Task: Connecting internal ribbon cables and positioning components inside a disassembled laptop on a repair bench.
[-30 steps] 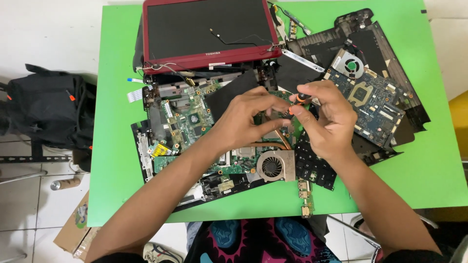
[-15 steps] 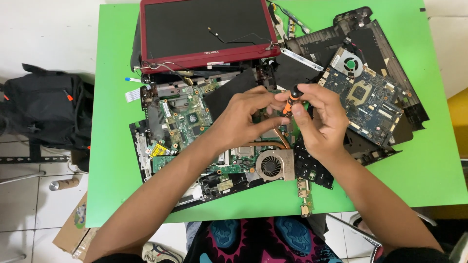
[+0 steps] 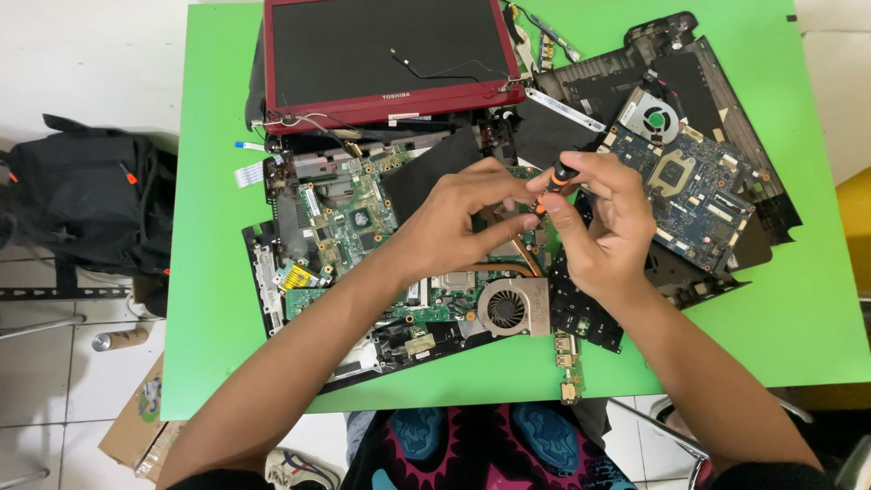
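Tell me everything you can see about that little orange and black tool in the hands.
The screwdriver is small, with an orange, plastic-looking handle and a black cap at its upper end. It tilts down to the left over the green circuit board. The right hand grips it; the left hand touches near its lower end, hiding the tip.

Bare circuit boards on matt green table (image 3: 218,299)
Copper-toned metal fan housing (image 3: 513,307); glossy red plastic lid (image 3: 381,54); black cloth bag (image 3: 86,195)
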